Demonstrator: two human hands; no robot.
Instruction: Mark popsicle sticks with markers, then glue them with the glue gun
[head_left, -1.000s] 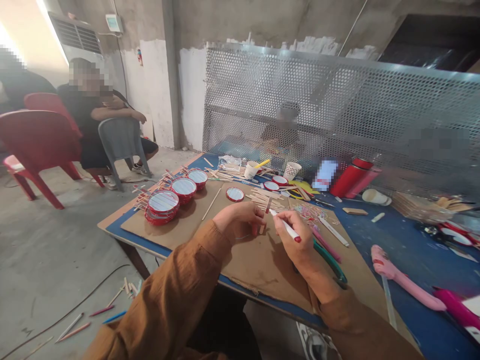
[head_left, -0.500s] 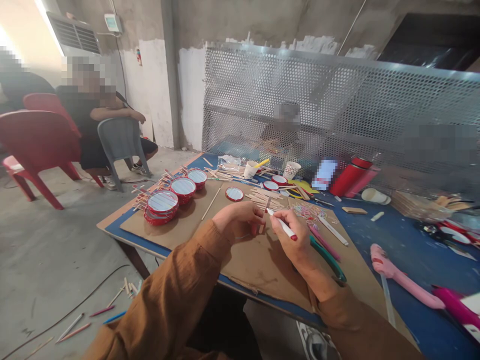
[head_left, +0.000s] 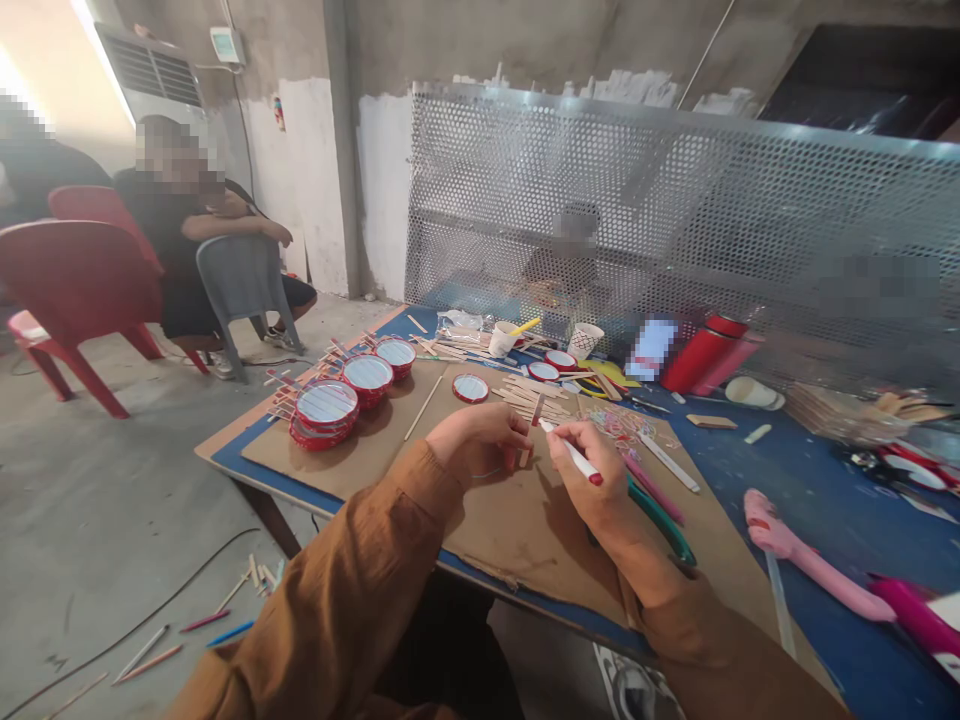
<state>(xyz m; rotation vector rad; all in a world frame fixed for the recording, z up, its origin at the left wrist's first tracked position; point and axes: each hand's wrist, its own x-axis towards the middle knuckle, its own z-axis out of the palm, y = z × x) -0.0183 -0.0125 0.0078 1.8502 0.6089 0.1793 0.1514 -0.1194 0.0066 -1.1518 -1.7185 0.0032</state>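
Observation:
My left hand (head_left: 484, 438) pinches a small wooden stick (head_left: 537, 410) that stands nearly upright over the cardboard, its upper part coloured reddish. In my right hand (head_left: 589, 470) is a white marker (head_left: 576, 456) with a red end, its tip close to the stick; I cannot tell whether they touch. Beyond the hands lies a pile of flat wooden sticks (head_left: 525, 392), beside a small round red-rimmed piece (head_left: 470, 388). Stacks of red round pieces with white tops (head_left: 328, 402) and sticks attached stand to the left.
Brown cardboard (head_left: 517, 530) covers part of the blue table. Toward the right lie loose rubber bands (head_left: 611, 425), teal-handled pliers (head_left: 664, 522), a pink glue gun (head_left: 787, 540) and a red bottle (head_left: 703, 352). A perforated metal panel (head_left: 495, 160) stands behind. A person sits on a grey chair (head_left: 244, 280).
My right hand with the marker has shifted slightly to the right, away from the stick. The left hand keeps its pinch on the stick, almost unmoved.

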